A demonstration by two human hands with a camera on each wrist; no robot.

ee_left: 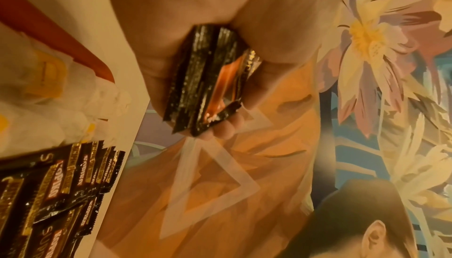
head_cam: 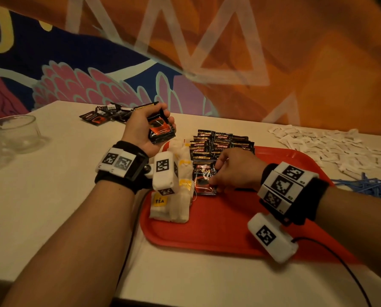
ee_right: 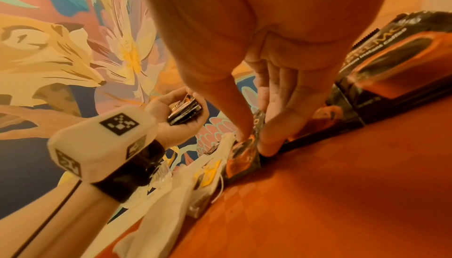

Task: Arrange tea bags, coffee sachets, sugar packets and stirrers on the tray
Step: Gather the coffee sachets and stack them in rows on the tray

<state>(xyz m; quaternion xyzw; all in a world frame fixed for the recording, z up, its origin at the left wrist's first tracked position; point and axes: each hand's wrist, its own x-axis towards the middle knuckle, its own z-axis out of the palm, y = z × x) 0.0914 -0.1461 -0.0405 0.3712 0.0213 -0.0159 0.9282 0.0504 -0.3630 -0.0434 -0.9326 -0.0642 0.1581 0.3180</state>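
Right now the right hand (head_cam: pixel 233 171) pinches a Kopiko coffee sachet (head_cam: pixel 204 178) lying on the red tray (head_cam: pixel 229 229), just right of the tea bags (head_cam: pixel 180 196), long axis pointing away. Nearby, raised up-left, the left hand (head_cam: pixel 145 127) grips a sachet stack (head_cam: pixel 161 131).

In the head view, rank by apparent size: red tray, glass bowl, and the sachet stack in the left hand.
1. red tray
2. glass bowl
3. sachet stack gripped by the left hand
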